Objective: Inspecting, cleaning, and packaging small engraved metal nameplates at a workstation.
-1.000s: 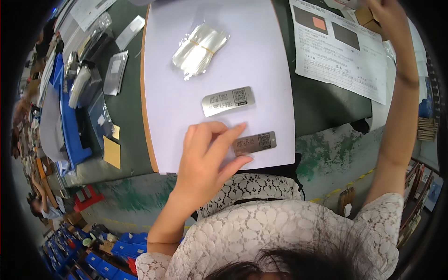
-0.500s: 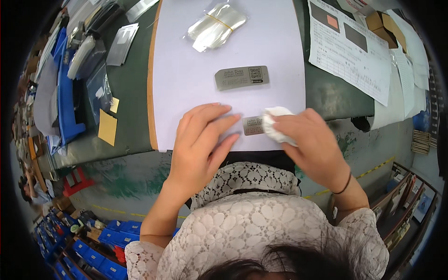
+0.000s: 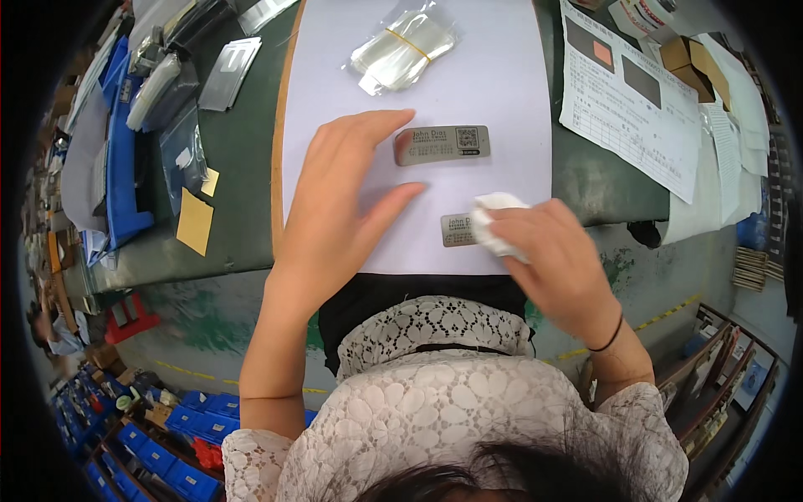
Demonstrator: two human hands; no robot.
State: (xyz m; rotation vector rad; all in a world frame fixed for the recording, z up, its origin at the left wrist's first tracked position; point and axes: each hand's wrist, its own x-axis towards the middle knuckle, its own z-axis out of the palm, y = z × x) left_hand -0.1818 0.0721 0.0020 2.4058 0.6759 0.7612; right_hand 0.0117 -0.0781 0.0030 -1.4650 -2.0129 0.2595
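My left hand point(image 3: 333, 192) is open, its thumb and fingers spread beside the left end of a grey metal nameplate point(image 3: 439, 147). This plate carries dark engraved text and a square code; a fingertip reflects in its left end. Nearer to me lies a second, similar metal plate point(image 3: 456, 232), its right part covered. On that covered part presses a crumpled white wipe point(image 3: 493, 216), gripped by my right hand point(image 3: 554, 255). Both plates lie on a large white sheet point(image 3: 335, 50).
At the far side of the sheet is a stack of clear plastic sleeves point(image 3: 401, 52) bound with a rubber band. Printed paper point(image 3: 631, 125) and a small cardboard box point(image 3: 694, 71) are at the right. Yellow paper slips point(image 3: 195, 222) and a blue tray point(image 3: 125, 201) stand left.
My left hand has moved away from the lower plate, forward to the left end of the upper plate, its fingers opening wider. My right hand stays on the lower plate with the wipe.
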